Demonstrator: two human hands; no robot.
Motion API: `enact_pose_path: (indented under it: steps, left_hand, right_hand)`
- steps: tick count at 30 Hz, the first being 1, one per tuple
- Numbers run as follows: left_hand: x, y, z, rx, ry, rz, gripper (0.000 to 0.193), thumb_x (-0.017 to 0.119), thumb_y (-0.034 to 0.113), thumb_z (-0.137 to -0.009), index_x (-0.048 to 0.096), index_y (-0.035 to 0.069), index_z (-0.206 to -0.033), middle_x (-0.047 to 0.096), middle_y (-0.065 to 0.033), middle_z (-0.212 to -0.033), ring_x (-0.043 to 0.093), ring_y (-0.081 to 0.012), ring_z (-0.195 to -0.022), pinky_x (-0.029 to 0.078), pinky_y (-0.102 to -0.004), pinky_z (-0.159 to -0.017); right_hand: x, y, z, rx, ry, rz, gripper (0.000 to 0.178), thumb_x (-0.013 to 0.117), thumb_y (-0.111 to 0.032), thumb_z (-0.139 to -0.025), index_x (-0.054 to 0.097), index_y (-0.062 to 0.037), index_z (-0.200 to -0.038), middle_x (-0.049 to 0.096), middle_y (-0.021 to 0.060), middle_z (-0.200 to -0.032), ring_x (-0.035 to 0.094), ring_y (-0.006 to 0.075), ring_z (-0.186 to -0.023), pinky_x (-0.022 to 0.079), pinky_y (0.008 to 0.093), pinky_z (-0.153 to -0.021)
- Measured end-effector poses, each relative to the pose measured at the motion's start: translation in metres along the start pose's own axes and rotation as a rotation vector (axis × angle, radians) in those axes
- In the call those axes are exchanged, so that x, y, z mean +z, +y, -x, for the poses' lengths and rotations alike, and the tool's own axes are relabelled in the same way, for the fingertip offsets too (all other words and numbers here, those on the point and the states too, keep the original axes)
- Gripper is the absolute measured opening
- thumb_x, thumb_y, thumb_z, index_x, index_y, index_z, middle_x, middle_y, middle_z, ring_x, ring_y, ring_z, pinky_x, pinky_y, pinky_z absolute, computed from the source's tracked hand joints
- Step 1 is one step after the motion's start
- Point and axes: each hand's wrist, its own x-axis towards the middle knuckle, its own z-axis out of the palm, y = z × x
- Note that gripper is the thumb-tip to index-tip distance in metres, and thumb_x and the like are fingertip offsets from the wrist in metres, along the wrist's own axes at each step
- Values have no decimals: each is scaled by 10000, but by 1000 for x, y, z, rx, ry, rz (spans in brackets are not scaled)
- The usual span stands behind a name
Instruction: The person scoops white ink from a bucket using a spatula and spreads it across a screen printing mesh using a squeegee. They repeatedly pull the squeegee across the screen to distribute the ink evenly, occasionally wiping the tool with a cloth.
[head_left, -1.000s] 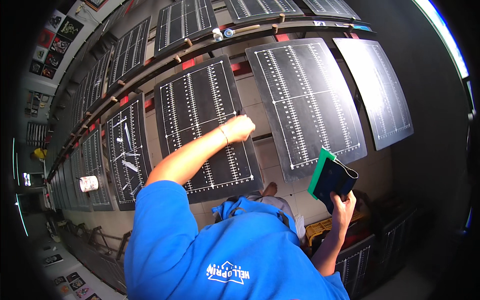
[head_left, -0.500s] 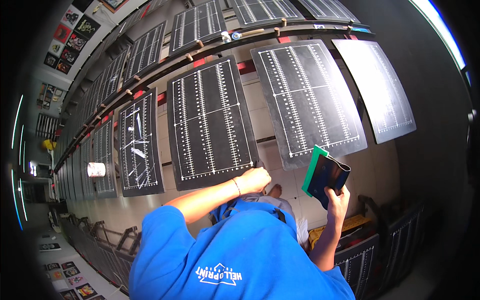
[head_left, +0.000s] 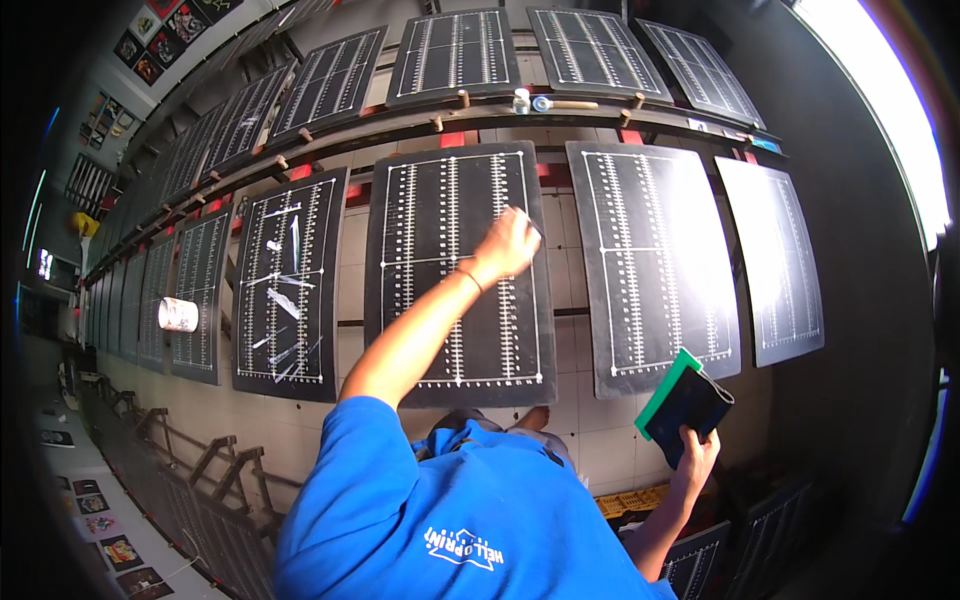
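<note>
Pressing my left hand (head_left: 507, 243), fingers curled, on the middle black printing board (head_left: 457, 270): stiff, flat, best gripped by its edges. My right hand (head_left: 695, 462) clasps a light green-edged squeegee (head_left: 684, 405), near right.

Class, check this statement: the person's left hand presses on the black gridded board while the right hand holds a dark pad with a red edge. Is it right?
Not quite. The head view shows the left hand on the black gridded board, but the dark pad in the right hand has a green edge, not red.
</note>
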Motion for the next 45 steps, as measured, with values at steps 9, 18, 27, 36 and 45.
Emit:
enact_pose_path:
  steps: [9,18,27,36,45]
  left_hand:
    - [-179,-334,6,-607,541,-143,238,517,171,-954,595,-48,-1004,653,-279,-970,629,-445,-935,487,-512,-820]
    - [-149,-288,102,-636,389,83,193,577,85,-944,659,-9,-1091,687,-253,-960,665,-423,-941,533,-447,-787]
    - [-167,-173,253,-599,193,66,220,520,80,-982,639,-6,-1145,678,-228,-1091,648,-388,-1026,517,-434,-881]
    - [-212,-49,423,-417,-249,123,201,565,-62,-880,670,-43,-1051,673,-238,-1022,659,-423,-948,544,-432,-813]
    - [-284,-55,576,-855,-350,-7,227,551,104,-929,669,-30,-1070,697,-228,-1004,670,-380,-979,517,-412,-858]
  right_hand:
    - [120,-33,15,19,-53,33,249,656,-111,-802,649,4,-1022,615,-4,-865,545,101,-786,428,270,-749]
    - [237,-83,30,-12,-245,177,257,654,-87,-815,641,29,-1044,625,-4,-893,530,89,-819,416,258,-764]
    - [253,-93,71,-60,-294,149,145,667,-77,-826,641,-10,-952,568,-57,-793,458,40,-708,367,229,-655]
    - [155,6,146,-18,-147,-87,219,677,-83,-822,666,1,-1024,653,2,-900,569,89,-835,434,241,-770]
    - [128,110,196,233,-34,-514,349,681,-109,-838,594,-6,-1160,665,51,-1023,675,192,-890,569,348,-843]
